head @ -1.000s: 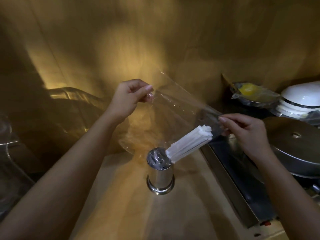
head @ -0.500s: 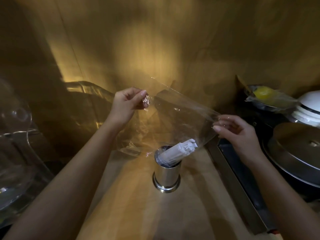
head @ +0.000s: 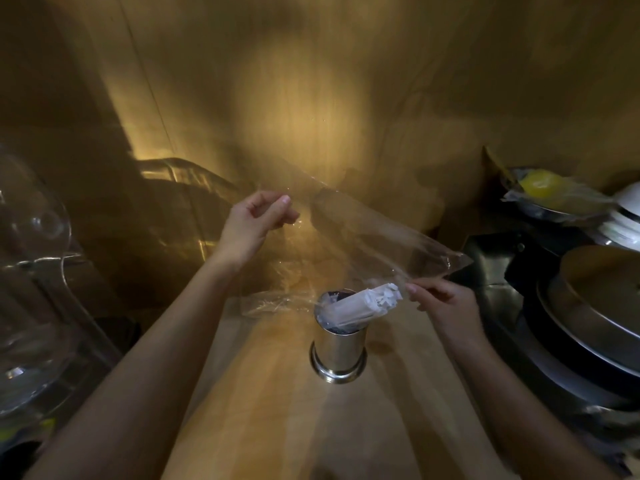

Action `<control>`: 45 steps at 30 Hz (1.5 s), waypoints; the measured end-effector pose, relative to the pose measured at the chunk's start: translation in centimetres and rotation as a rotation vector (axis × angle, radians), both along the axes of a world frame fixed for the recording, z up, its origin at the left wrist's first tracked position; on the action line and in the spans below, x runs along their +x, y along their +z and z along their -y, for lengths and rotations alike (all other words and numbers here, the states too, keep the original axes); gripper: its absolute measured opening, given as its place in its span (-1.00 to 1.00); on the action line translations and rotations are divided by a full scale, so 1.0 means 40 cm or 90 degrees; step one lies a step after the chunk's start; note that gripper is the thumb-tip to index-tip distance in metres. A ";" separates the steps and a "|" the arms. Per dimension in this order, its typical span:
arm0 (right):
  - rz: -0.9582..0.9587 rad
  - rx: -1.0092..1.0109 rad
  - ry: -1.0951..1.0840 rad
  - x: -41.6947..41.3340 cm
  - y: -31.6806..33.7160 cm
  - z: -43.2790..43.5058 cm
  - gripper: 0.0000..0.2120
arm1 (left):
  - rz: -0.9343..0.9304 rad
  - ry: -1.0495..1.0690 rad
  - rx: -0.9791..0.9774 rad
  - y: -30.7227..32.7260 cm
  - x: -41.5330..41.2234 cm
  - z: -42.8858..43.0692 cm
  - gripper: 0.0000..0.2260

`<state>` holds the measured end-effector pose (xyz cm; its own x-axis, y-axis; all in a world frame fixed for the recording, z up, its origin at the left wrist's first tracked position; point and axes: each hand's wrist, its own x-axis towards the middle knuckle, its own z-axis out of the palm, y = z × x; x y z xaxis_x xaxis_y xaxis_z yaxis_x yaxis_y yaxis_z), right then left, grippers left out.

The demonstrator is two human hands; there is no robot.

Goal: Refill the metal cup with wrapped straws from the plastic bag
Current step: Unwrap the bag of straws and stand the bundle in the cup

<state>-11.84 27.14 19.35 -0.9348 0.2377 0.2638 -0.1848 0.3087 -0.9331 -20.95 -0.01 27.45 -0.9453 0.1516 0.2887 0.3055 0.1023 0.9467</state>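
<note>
Now both hands hold a clear plastic bag (head: 374, 233) stretched above a shiny cylindrical metal cup (head: 339, 344).

Left hand (head: 256, 220) pinches the bag's upper corner; right hand (head: 446, 299) grips its lower edge, well apart. White paper-wrapped straws (head: 363, 304) lean tilted in the cup on the wooden counter (head: 277, 410), their tops just beside the right fingertips (head: 412, 289).

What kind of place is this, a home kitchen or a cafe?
Probably a cafe or restaurant service counter, though I can't be sure. A metal cup is being filled with wrapped straws, with stacked white dishes and a large metal lid alongside.
</note>
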 end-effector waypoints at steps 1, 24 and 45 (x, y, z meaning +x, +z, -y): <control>-0.010 -0.010 -0.020 -0.003 0.001 0.001 -0.74 | 0.030 -0.043 -0.032 -0.009 0.004 0.012 -0.72; -0.028 -0.093 -0.055 -0.090 0.048 0.018 -0.95 | 0.090 0.051 0.042 -0.173 0.014 0.087 -0.85; 0.011 -0.027 0.035 -0.105 0.039 0.041 -0.92 | 0.129 0.090 0.130 -0.170 0.016 0.117 -0.80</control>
<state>-16.05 25.49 20.91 -0.9510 0.1963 0.2388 -0.1846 0.2592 -0.9480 -20.29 -4.68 20.66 -0.9943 -0.0265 0.1032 0.1048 -0.0677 0.9922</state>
